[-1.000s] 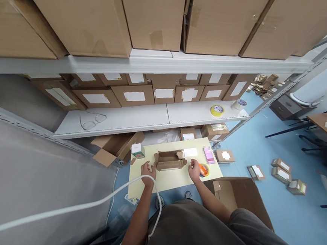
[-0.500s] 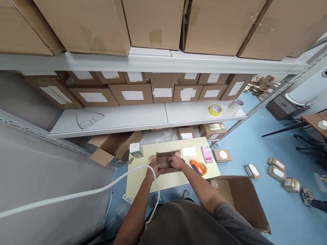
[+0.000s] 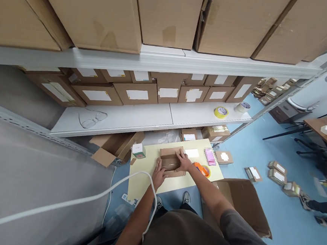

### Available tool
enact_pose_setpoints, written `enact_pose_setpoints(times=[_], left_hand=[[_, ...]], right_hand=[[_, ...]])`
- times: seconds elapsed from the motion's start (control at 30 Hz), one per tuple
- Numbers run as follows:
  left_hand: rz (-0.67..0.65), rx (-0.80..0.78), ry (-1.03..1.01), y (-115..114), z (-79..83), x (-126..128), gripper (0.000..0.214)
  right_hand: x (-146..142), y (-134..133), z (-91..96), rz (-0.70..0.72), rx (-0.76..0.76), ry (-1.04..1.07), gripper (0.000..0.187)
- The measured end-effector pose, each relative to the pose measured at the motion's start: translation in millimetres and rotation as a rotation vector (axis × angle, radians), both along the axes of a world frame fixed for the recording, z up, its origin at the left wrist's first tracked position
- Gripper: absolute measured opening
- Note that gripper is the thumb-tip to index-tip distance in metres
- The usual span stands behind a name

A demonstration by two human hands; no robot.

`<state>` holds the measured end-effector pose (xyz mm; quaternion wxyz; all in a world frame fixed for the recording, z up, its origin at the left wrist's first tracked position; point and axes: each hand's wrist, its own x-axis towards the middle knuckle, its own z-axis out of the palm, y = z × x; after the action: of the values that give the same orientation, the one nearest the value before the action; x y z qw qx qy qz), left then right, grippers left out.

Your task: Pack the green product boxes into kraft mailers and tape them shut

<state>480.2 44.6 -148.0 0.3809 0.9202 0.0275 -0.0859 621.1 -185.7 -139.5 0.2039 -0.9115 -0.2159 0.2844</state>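
Note:
A small cardboard box point(image 3: 170, 163) lies on the pale yellow table, its long flaps spread to the far and near sides. My left hand point(image 3: 158, 174) grips its left end, fingers along the edge and thumb toward the middle. At the right end, my right hand point(image 3: 183, 162) holds the box with fingers and thumb spread around that end. What lies under the palms is hidden. Right of the box are white labels or paper point(image 3: 191, 153) and an orange tape dispenser point(image 3: 201, 169) with yellow tape. A small white-and-green box point(image 3: 138, 150) stands at the table's left corner.
A shelf point(image 3: 141, 115) with several labelled boxes, tape rolls point(image 3: 221, 112) and glasses point(image 3: 92, 120) rises beyond the table point(image 3: 147, 185). A white cable point(image 3: 90, 192) crosses before my left arm. An open large carton point(image 3: 247, 204) stands at right. Another person's legs point(image 3: 321, 208) show far right.
The small box's long flaps now lie spread outward. My right hand has moved from inside the box onto its right end; my left hand has shifted along the left end.

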Motion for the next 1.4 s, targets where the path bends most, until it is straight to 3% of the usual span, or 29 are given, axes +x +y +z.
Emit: enact_pose_setpoints(times=[0.17,0.37,0.57,0.63,0.73,0.8,0.93,1.07,1.2,1.4], left_hand=[[0.093,0.001,-0.021,-5,-19.0,-6,0.029],[0.201,-0.088,0.118,-11,-26.0,5,0.004],[0.215,-0.142,0.054,-11,-2.0,2,0.012],[0.232,-0.129,0.012,-14,7.6,-10,0.012],[0.290,-0.095,-0.028,-22,24.1,-34,0.012],[0.361,-0.072,-0.052,-29,36.3,-55,0.012],[0.540,-0.015,-0.105,-47,57.9,-108,0.012],[0.724,0.028,-0.162,-77,74.1,-178,0.011],[0.937,0.038,-0.161,-114,86.1,-263,0.011],[1.312,0.092,-0.178,-178,93.1,-398,0.014]], right_hand=[[16,19,-15.9,0.005,-0.101,0.040,0.154],[4,15,-23.4,0.073,-0.080,-0.024,0.146],[13,13,10.2,0.027,-0.173,0.046,0.144],[16,13,24.8,0.028,-0.129,-0.014,0.125],[18,15,44.9,0.048,0.106,-0.155,0.084],[16,21,56.2,0.114,0.270,-0.224,0.069],[2,44,74.0,0.316,0.476,-0.288,0.057],[-38,73,85.6,0.505,0.602,-0.277,0.053],[-110,100,93.2,0.717,0.682,-0.217,0.053],[-264,129,105.3,1.060,0.721,-0.109,0.055]])
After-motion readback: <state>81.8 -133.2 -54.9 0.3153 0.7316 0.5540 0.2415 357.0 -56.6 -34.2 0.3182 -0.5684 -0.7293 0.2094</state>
